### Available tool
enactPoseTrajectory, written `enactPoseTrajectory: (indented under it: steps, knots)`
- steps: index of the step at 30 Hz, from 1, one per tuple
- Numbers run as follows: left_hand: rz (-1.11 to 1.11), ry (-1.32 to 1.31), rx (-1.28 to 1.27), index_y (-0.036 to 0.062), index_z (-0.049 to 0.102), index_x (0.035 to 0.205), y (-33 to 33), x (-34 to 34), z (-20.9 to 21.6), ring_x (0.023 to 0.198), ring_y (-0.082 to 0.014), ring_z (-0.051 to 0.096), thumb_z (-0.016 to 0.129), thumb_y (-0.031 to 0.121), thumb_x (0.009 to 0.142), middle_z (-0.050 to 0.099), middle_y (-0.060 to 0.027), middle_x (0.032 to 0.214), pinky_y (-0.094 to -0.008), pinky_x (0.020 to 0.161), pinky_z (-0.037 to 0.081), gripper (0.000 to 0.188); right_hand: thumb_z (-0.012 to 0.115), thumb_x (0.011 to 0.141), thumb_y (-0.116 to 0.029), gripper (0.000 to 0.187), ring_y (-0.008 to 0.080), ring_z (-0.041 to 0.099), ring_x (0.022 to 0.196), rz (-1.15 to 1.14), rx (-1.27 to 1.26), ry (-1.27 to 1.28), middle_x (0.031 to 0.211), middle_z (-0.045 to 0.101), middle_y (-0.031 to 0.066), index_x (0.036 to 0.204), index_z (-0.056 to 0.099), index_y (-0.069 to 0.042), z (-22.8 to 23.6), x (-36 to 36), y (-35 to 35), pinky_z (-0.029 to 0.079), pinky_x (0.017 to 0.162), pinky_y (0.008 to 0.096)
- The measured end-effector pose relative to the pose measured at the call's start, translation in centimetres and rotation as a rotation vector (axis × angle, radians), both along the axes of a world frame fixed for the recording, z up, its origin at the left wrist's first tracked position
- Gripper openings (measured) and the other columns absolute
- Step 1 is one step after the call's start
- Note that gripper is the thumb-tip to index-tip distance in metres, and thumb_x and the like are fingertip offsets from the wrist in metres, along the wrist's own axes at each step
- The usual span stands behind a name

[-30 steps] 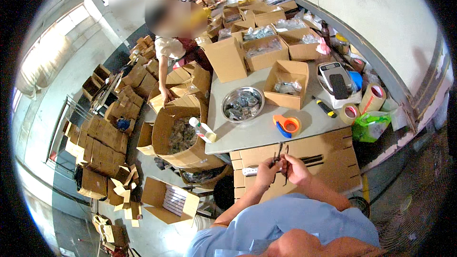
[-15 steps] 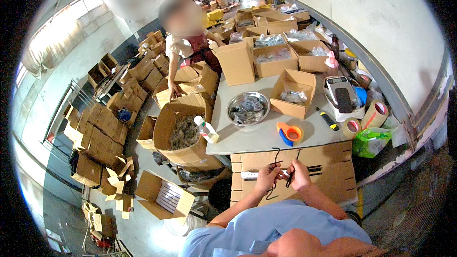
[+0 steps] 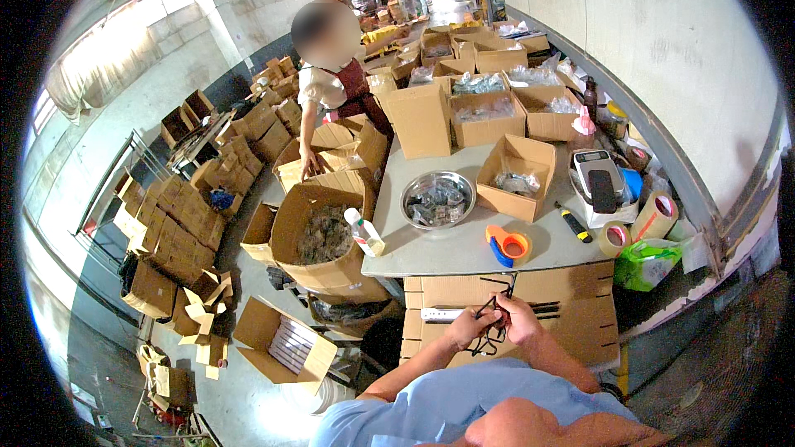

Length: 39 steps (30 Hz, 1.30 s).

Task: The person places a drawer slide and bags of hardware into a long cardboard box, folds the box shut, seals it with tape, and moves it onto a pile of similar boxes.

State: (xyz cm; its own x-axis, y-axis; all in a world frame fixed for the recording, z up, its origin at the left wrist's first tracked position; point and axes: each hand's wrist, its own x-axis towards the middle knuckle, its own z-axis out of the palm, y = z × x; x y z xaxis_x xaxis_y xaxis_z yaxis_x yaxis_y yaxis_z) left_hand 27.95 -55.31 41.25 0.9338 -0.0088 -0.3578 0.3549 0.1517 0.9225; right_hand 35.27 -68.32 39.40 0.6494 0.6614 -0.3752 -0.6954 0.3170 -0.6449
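Close together in front of my body, my left hand (image 3: 469, 327) and my right hand (image 3: 521, 319) both grip black bent-wire pieces (image 3: 502, 315). Thin wire ends stick out above and below the fingers; how the pieces join is hidden by the hands. Both hands are closed. Beneath them lies a flat cardboard sheet (image 3: 588, 298) with slotted edges. A white slotted strip (image 3: 437, 314) rests on it left of my hands, and thin black rods (image 3: 546, 309) show to the right.
On the grey table (image 3: 397, 261) are a metal bowl (image 3: 438, 199) of bagged parts, an open carton (image 3: 517, 207), an orange-and-blue tape dispenser (image 3: 507, 246), a utility knife (image 3: 574, 223) and a white bottle (image 3: 363, 233). A co-worker (image 3: 327, 91) reaches into a carton at the left.
My hands have drawn closer together, and the wire pieces now overlap in a tangle between them. The view has shifted slightly. The co-worker's other arm now stretches toward the back.
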Motion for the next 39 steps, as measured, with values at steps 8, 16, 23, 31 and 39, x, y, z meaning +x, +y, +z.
enactPoseTrajectory:
  steps: [8, 16, 23, 31, 39]
  knots:
    - [-0.054, -0.241, 0.110, -0.0032, 0.062, 0.095, 0.6, 1.3, -0.6, 0.078, -0.0117, 0.054, 0.059, 0.014, 0.087, 0.061, -0.0038, 0.084, -0.0268, 0.077, 0.044, 0.020, 0.055, 0.088, -0.029, 0.020, 0.0122, 0.055, 0.068, -0.071, 0.097, -0.082, 0.080, 0.059, 0.0004, 0.091, 0.058, -0.009, -1.4, 0.7, -0.3, 0.043, 0.056, 0.0260]
    - [0.134, -0.141, 0.238, 0.0010, 0.055, 0.111, 2.4, 2.2, -2.3, 0.085, -0.0122, 0.052, 0.052, 0.026, 0.091, 0.058, -0.0049, 0.090, -0.0278, 0.075, 0.043, 0.032, 0.053, 0.090, -0.024, 0.019, 0.0118, 0.055, 0.057, -0.429, -0.304, -0.405, 0.073, 0.061, 0.0066, 0.087, 0.050, -0.006, -4.1, 2.3, -1.1, 0.045, 0.053, 0.0261]
    - [0.215, -0.001, -0.026, -0.0002, 0.053, 0.113, -1.3, 1.4, -1.5, 0.082, -0.0140, 0.055, 0.048, 0.026, 0.093, 0.060, -0.0067, 0.097, -0.0300, 0.069, 0.047, 0.034, 0.050, 0.089, -0.013, 0.018, 0.0133, 0.054, 0.054, -0.099, -0.727, -0.933, 0.068, 0.060, 0.0071, 0.083, 0.058, 0.003, 0.3, -1.7, 0.2, 0.042, 0.047, 0.0307]
    - [0.298, -0.050, -0.272, -0.0007, 0.054, 0.107, 0.4, 3.3, -8.5, 0.081, -0.0121, 0.053, 0.053, 0.030, 0.089, 0.058, -0.0065, 0.090, -0.0266, 0.066, 0.045, 0.035, 0.064, 0.082, -0.010, 0.012, 0.0101, 0.052, 0.067, -0.106, -0.523, -0.739, 0.077, 0.060, 0.0026, 0.090, 0.059, -0.002, -4.4, 0.5, 1.3, 0.044, 0.054, 0.0263]
    - [0.402, 0.012, -0.536, 0.0032, 0.054, 0.102, -0.5, 3.6, -4.1, 0.081, -0.0157, 0.054, 0.042, 0.026, 0.094, 0.058, -0.0049, 0.091, -0.0300, 0.070, 0.045, 0.027, 0.051, 0.090, -0.010, 0.019, 0.0140, 0.055, 0.084, 0.028, -0.651, -0.920, 0.092, 0.060, 0.0063, 0.104, 0.055, 0.002, -3.7, 0.2, 1.1, 0.045, 0.077, 0.0289]
